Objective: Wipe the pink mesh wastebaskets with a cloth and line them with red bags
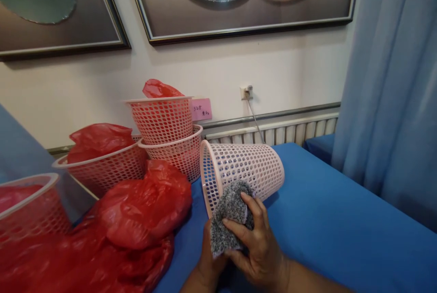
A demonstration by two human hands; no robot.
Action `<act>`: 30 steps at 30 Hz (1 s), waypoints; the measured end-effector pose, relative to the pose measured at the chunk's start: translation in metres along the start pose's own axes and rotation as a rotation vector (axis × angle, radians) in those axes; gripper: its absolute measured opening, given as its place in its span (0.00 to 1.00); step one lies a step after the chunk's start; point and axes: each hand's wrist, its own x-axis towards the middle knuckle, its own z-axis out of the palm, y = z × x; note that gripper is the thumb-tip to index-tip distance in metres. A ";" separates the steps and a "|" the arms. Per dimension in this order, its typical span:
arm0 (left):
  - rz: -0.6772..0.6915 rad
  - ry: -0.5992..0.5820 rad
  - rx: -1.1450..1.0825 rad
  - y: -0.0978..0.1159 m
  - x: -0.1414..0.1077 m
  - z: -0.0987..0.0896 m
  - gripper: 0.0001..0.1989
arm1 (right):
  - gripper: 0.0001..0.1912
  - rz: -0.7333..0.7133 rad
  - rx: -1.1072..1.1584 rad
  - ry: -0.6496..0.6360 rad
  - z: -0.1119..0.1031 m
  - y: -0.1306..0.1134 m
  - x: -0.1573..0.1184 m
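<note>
A pale pink perforated basket (249, 163) lies on its side above the blue surface, its open rim facing left. My right hand (257, 243) grips a grey speckled cloth (232, 211), which lies against the lower side of the basket near its rim. My left hand (210, 256) is below the rim, behind the cloth; its fingers are hidden by the cloth and the basket, so its grip cannot be made out.
Several pink baskets with red bags stand at the left, including a stacked pair (162, 122). Red plastic bags (143, 206) are heaped beside my left hand. Behind the blue table (327, 211) are a radiator (297, 131) and a socket; a blue curtain (382, 79) hangs at right.
</note>
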 end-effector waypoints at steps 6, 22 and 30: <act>0.055 -0.044 0.122 0.011 0.001 0.001 0.21 | 0.22 0.037 -0.021 0.154 -0.008 0.034 0.012; 0.139 -0.142 0.273 0.017 -0.007 0.007 0.20 | 0.31 -0.012 -0.072 0.137 -0.019 0.014 0.015; 0.095 -0.250 0.275 0.021 -0.007 0.010 0.17 | 0.25 0.546 -0.217 0.262 -0.038 0.101 0.026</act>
